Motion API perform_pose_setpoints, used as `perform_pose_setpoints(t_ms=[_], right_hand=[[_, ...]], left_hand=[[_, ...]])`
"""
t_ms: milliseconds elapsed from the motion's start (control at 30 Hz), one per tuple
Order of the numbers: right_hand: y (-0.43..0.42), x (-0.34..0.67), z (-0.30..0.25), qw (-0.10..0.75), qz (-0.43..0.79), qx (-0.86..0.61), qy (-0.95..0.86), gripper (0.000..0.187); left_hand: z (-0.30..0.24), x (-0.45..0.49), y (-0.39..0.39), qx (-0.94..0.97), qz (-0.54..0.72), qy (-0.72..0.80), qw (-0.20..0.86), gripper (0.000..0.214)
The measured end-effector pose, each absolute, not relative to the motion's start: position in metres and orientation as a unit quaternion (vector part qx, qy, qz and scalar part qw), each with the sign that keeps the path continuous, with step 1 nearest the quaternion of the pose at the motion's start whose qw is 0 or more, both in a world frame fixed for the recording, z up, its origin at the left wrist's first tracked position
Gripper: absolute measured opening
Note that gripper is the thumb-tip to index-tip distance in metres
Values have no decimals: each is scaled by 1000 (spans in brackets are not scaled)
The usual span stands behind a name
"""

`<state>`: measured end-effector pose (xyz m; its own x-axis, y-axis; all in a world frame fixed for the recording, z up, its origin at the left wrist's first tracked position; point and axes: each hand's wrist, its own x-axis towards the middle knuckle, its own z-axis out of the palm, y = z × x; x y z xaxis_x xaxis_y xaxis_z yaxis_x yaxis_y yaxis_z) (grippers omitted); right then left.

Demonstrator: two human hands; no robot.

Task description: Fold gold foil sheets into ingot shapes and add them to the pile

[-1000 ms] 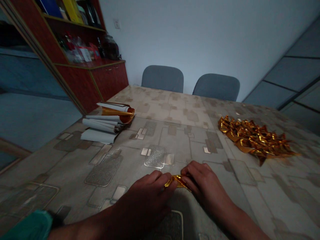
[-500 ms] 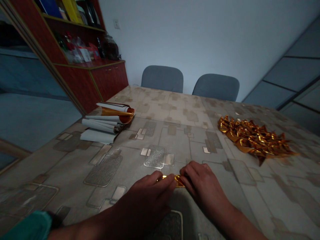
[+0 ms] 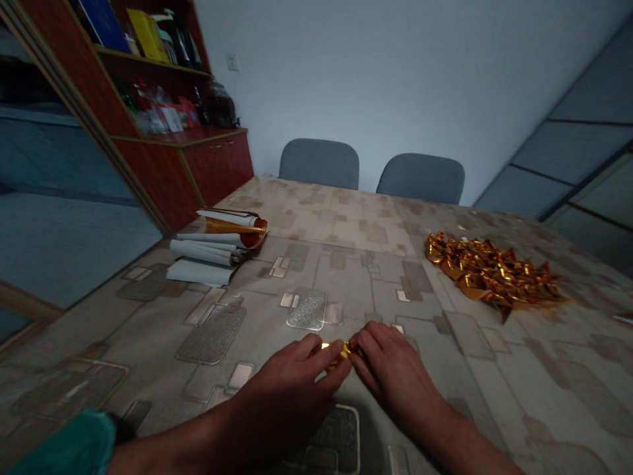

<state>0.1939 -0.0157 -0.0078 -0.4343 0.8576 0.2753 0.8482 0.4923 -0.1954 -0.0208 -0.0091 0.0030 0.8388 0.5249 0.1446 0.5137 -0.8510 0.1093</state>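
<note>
Two sets of fingers are closed: your left fingers (image 3: 319,356) and right fingers (image 3: 370,346) grip a small crumpled gold foil piece (image 3: 343,355); pinch evenly from both sides.

Wide tabletop (image 3: 356,277) room ahead of hands (image 3: 390,373); gold foil heap (image 3: 489,274) right, rolled sheets (image 3: 202,254) left, both well apart.

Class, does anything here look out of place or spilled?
The heap of crumpled gold foil pieces on the right of the grey-beige patterned table covering looks spilled, unlike the stacked, curling white-backed gold sheets at left. A small gold foil piece is pinched between the left hand and right hand.
</note>
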Motion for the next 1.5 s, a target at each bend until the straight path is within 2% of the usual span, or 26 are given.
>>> perform_pose_setpoints(t_ms=[100, 333, 433, 800, 900, 1000, 1100, 1267, 1500], right_hand=[[-14, 193, -6, 167, 34, -510, -843, 10], [-13, 192, -7, 161, 35, -510, -844, 10], [-13, 192, -6, 149, 37, -519, -841, 9], [-14, 193, 2, 141, 101, -526, -832, 5], [-15, 192, 3, 144, 96, -529, -831, 6], [-14, 192, 5, 155, 110, -524, -830, 10], [-13, 194, 6, 168, 122, -515, -832, 19], [-14, 196, 2, 172, 113, -521, -829, 8], [-14, 190, 3, 157, 106, -532, -825, 11]], left_hand=[[2, -22, -7, 958, 89, 270, 47, 46], [-4, -41, -1, 959, 105, 234, 118, 75], [-2, -47, -1, 957, 95, 238, 134, 79], [0, -65, -5, 956, 103, 251, 113, 67], [4, -58, -2, 959, 124, 237, 90, 54], [9, -41, 4, 954, 150, 247, 82, 24], [12, -24, 12, 947, 146, 271, 88, 27], [9, -17, 22, 963, 131, 226, 73, 23], [4, -24, 24, 966, 149, 205, 44, 23]])
